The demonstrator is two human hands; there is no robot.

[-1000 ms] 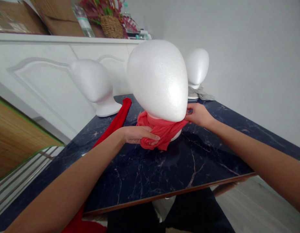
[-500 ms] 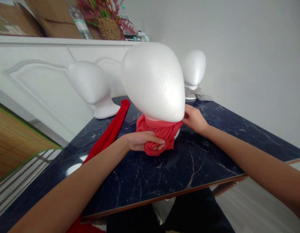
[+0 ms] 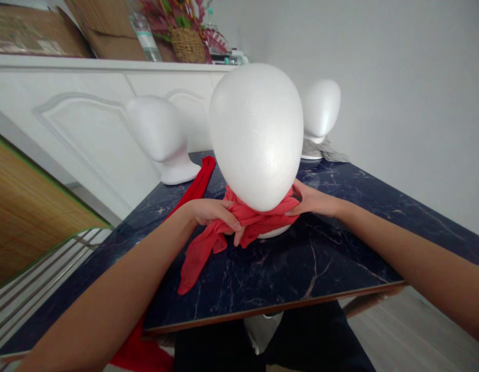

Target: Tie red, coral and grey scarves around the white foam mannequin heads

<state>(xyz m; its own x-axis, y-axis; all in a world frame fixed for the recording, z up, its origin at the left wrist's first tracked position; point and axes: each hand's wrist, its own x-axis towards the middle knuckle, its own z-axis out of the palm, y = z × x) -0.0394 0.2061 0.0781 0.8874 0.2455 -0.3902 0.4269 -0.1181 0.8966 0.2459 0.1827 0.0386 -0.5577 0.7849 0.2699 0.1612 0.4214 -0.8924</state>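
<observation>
A white foam mannequin head (image 3: 258, 134) stands on the dark marbled table in front of me. Round its neck lies a coral-red scarf (image 3: 262, 219), with one loose end hanging out to the left over the tabletop. My left hand (image 3: 219, 212) is closed on the scarf at the left front of the neck, thumb and fingers pinching the folds. On the other side, my right hand (image 3: 307, 200) grips the scarf at the right of the neck, thumb in front. The rest of its fingers are partly hidden behind the cloth and the head.
A second white mannequin head (image 3: 157, 132) stands at the back left, and a third mannequin head (image 3: 320, 111) with a grey scarf (image 3: 328, 150) at the back right. A bright red scarf (image 3: 202, 178) runs over the left of the table (image 3: 270, 279). Behind is a white cabinet (image 3: 84, 124).
The coral scarf's end now hangs out at the left, where it was bunched in front. The head has turned slightly. My right hand has come round to the front of the scarf.
</observation>
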